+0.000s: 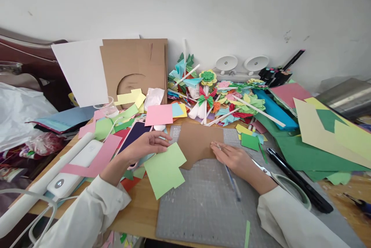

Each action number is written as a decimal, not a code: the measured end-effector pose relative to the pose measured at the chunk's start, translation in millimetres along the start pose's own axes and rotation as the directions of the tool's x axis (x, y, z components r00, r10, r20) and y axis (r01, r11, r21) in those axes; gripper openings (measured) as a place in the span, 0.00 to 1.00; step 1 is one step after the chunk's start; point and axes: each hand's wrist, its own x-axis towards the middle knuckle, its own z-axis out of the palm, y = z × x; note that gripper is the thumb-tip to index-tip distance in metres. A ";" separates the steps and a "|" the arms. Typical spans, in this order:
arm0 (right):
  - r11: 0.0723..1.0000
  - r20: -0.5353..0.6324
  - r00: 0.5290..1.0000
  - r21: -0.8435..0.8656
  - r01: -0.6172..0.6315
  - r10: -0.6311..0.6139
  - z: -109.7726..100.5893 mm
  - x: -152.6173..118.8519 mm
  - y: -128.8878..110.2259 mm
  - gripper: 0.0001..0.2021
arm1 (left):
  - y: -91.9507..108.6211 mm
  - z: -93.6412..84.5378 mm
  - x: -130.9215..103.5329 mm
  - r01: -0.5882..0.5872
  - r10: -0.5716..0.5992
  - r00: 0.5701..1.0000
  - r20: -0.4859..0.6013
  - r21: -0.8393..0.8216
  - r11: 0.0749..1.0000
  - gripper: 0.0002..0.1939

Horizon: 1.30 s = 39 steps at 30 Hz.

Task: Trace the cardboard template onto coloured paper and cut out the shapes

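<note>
A brown cardboard piece (pixel 195 139) with a curved lower edge lies on the grey cutting mat (pixel 199 209). My right hand (pixel 232 159) rests at its right edge, fingers fairly straight and together; whether something small is between them I cannot make out. Below that hand a clear pen (pixel 233 182) lies on the mat. My left hand (pixel 150 143) is over the upper left of a notched light green paper (pixel 165 170), its fingers curved and apart from the thumb. That paper overlaps the cardboard's left edge.
Scissors (pixel 292 190) and a black cutter (pixel 298 180) lie right of my right hand. Paper flowers (pixel 208 77) are heaped by the wall. Cardboard sheets (pixel 136 58) lean there. A white power strip (pixel 75 166) and pink paper (pixel 104 159) lie at left.
</note>
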 end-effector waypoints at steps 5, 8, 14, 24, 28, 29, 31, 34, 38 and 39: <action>0.981 0.027 0.985 0.089 -0.172 0.170 -2.5 2.0 -2.3 0.18 | 1.9 -1.0 -2.0 -0.032 0.032 0.999 -0.020 0.014 0.999 0.17; 0.971 0.106 0.978 0.140 -0.195 0.181 -4.1 5.7 -2.4 0.22 | 2.1 -0.7 -0.1 -0.022 0.022 1.000 -0.020 -0.001 1.000 0.18; 0.995 0.078 0.994 0.071 -0.076 0.071 0.7 9.9 -6.3 0.16 | 3.4 -0.2 3.1 0.006 -0.005 0.999 -0.038 0.006 1.000 0.19; 0.949 -0.358 0.891 -0.035 -0.312 0.280 -37.4 -2.4 -2.6 0.22 | 23.6 -5.7 4.7 -0.056 0.053 0.998 0.028 0.105 0.993 0.14; 0.906 -0.545 0.779 -0.078 -0.415 0.310 -56.2 -12.1 0.9 0.22 | 23.5 12.0 35.3 -0.126 0.102 0.987 0.125 0.200 0.972 0.12; 0.898 -0.574 0.759 -0.087 -0.432 0.309 -60.8 -15.2 1.7 0.22 | 22.1 18.2 45.4 -0.139 0.110 0.984 0.143 0.211 0.967 0.11; 0.882 -0.598 0.735 -0.096 -0.461 0.319 -69.6 -22.1 3.3 0.22 | 18.6 31.1 65.6 -0.168 0.128 0.977 0.172 0.242 0.956 0.10; 0.876 -0.605 0.725 -0.091 -0.475 0.330 -80.2 -31.3 3.8 0.23 | 13.8 48.9 91.4 -0.214 0.159 0.969 0.189 0.316 0.924 0.09; 0.883 -0.565 0.761 -0.114 -0.455 0.320 -87.6 -36.5 -2.5 0.29 | 13.5 64.8 107.5 -0.280 0.219 0.958 0.184 0.450 0.848 0.10; 0.881 -0.545 0.771 -0.116 -0.458 0.329 -88.0 -37.0 -4.9 0.30 | 15.2 66.5 106.9 -0.297 0.238 0.954 0.180 0.490 0.820 0.10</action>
